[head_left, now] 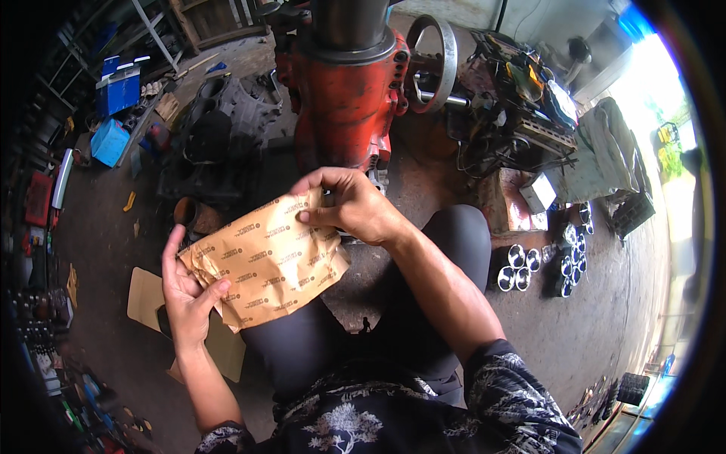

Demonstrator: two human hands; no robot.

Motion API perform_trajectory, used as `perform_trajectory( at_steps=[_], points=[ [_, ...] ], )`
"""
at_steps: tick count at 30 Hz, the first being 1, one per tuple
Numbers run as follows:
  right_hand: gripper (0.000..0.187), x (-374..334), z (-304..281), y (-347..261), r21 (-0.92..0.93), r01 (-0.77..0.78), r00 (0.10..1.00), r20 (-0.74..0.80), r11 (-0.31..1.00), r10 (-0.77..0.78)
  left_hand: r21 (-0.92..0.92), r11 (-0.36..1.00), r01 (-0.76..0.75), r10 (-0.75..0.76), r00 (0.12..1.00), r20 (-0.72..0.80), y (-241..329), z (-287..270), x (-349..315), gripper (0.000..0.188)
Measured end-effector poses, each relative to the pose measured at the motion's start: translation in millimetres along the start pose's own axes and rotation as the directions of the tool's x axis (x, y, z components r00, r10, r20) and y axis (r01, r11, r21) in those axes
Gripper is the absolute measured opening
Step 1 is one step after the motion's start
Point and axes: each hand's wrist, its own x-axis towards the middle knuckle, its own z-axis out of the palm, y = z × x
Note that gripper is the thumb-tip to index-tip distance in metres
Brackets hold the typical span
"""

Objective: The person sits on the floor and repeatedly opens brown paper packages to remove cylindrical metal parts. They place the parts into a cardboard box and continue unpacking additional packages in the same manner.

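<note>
A creased sheet of brown printed wrapping paper (268,261) is stretched between my two hands above my lap. My left hand (187,287) grips its left end, thumb on top and fingers behind. At the upper right corner, my right hand (348,204) pinches the paper between thumb and fingers. Whether anything lies inside or under the paper I cannot tell. An opened cardboard box (147,295) rests on the floor below my left hand, partly hidden by my forearm. Straight ahead stands a large red machine (340,98) with a dark metal column and a handwheel (439,64).
Dark engine blocks (219,121) lie left of the machine, near blue boxes (112,144). Several shiny metal rings or cylinders (516,257) stand on the floor at right. Greasy parts and tools crowd a bench (522,113) at the far right. More tools line the left edge.
</note>
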Motion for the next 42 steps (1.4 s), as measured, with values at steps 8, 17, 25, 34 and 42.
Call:
perform_trajectory(
  at_steps=[8,17,25,34,42],
  points=[
    [0.054,3.3,6.2,0.0,0.176,-0.001,0.999,-0.053,0.984,0.011,-0.026,0.999,0.043,-0.044,0.997,-0.069,-8.3,5.5,1.4,0.064],
    [0.031,2.9,12.9,8.2,0.166,-0.065,0.994,-0.079,0.984,0.079,-0.075,0.990,-0.116,0.086,0.942,-0.324,-20.1,2.8,7.3,0.033],
    [0.041,3.1,21.0,5.2,0.216,0.001,1.000,-0.016,0.976,0.003,-0.153,0.985,0.076,-0.104,0.978,-0.183,-21.6,-7.5,4.3,0.012],
    [0.044,1.4,22.7,7.3,0.176,-0.054,0.998,0.019,0.983,0.051,-0.378,0.905,0.193,-0.187,0.981,0.053,-22.2,-16.3,-4.4,0.045],
    [0.039,3.4,18.4,8.9,0.147,0.024,1.000,0.009,0.989,-0.026,-0.137,0.986,0.098,-0.105,0.993,-0.046,-22.2,-32.8,-4.6,0.032]
  ],
)
